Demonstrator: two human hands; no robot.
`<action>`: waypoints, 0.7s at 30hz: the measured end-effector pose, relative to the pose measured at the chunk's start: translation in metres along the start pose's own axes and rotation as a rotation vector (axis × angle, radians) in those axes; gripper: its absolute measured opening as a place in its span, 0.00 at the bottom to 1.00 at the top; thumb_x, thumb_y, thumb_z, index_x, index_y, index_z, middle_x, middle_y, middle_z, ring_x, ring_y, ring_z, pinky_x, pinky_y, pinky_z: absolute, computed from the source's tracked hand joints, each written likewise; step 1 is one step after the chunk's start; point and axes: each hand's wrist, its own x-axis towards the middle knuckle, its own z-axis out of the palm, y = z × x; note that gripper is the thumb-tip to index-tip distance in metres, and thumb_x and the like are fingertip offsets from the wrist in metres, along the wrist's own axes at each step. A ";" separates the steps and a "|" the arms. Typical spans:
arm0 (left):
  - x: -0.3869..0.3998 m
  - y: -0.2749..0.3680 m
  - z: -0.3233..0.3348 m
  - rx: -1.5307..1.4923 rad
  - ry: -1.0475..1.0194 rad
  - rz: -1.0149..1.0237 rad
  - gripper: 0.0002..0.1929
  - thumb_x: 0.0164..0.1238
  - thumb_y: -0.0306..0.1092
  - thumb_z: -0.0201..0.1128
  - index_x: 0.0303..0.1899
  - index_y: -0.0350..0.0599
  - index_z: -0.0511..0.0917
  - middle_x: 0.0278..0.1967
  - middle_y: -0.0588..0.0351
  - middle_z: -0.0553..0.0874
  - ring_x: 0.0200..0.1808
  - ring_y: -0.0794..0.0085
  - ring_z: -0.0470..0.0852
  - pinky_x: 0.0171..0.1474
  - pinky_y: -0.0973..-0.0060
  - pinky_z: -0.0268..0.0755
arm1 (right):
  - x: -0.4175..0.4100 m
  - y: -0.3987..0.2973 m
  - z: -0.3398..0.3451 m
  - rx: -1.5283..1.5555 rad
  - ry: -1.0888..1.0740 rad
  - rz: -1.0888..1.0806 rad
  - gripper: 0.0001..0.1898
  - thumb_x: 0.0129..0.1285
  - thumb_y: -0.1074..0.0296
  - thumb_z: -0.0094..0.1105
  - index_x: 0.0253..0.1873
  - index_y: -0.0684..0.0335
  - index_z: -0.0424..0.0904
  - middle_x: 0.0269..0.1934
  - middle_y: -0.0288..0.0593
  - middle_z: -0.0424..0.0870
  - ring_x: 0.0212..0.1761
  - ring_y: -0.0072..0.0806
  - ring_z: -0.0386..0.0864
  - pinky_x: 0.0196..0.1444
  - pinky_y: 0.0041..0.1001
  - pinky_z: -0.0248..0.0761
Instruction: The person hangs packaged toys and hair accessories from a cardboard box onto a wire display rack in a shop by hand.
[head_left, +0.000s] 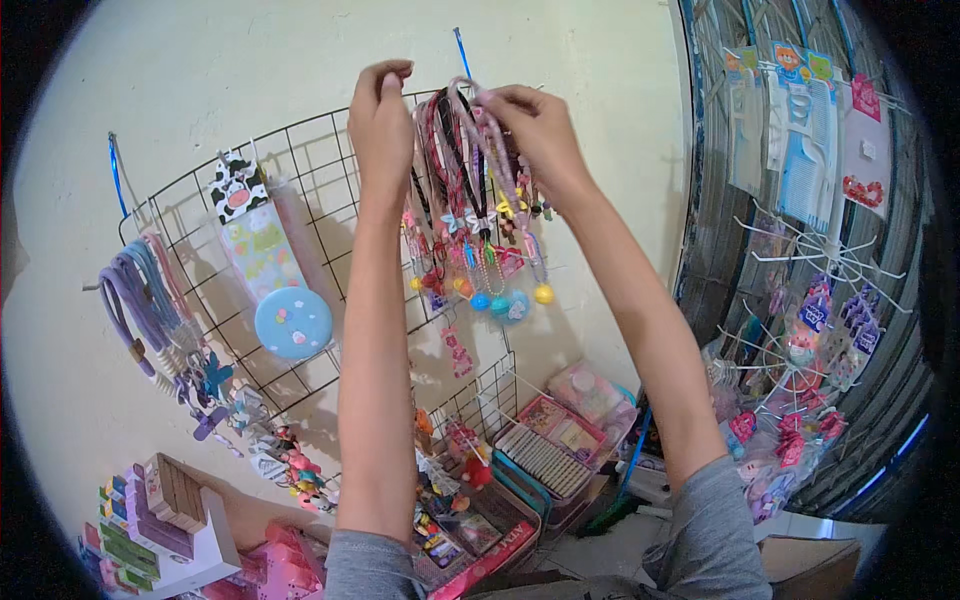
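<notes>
My right hand (538, 131) pinches a pale pink braided cord strap (491, 142) near its top loop, at the upper edge of a black wire grid (315, 157). A yellow bell charm (544, 293) dangles below the strap. Around it hang several red, black and pink cord straps (444, 161) with butterfly charms and coloured balls. My left hand (382, 127) is raised just left of these straps, fingers bent and apart from the thumb, with nothing visible in it. Part of its palm side is hidden.
Purple and blue wrist straps (139, 289), a cow-printed pack (244, 202) and a round blue case (293, 322) hang on the left. Below stand a pink wire basket (517, 551) and clear boxes (551, 442). Hook racks (831, 251) with packaged combs (806, 157) line the folding metal gate.
</notes>
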 end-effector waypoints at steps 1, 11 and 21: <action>-0.004 -0.005 0.002 -0.058 0.098 0.071 0.13 0.60 0.34 0.42 0.37 0.37 0.72 0.35 0.51 0.77 0.38 0.69 0.74 0.42 0.75 0.63 | 0.002 0.006 0.006 0.051 -0.007 -0.007 0.10 0.53 0.67 0.53 0.33 0.70 0.74 0.22 0.36 0.75 0.22 0.14 0.69 0.23 0.13 0.62; -0.014 -0.051 0.026 0.054 0.109 0.232 0.13 0.60 0.36 0.42 0.31 0.37 0.72 0.29 0.46 0.75 0.32 0.58 0.70 0.37 0.68 0.59 | 0.007 0.022 0.021 -0.082 0.105 -0.101 0.11 0.46 0.64 0.59 0.28 0.69 0.76 0.18 0.40 0.77 0.19 0.18 0.72 0.23 0.17 0.64; -0.004 -0.088 0.010 0.159 0.176 0.216 0.12 0.59 0.33 0.44 0.30 0.34 0.72 0.26 0.46 0.75 0.29 0.57 0.72 0.34 0.69 0.62 | 0.020 0.052 0.049 -0.190 0.093 -0.038 0.11 0.42 0.64 0.59 0.28 0.68 0.77 0.20 0.44 0.78 0.22 0.25 0.77 0.28 0.21 0.69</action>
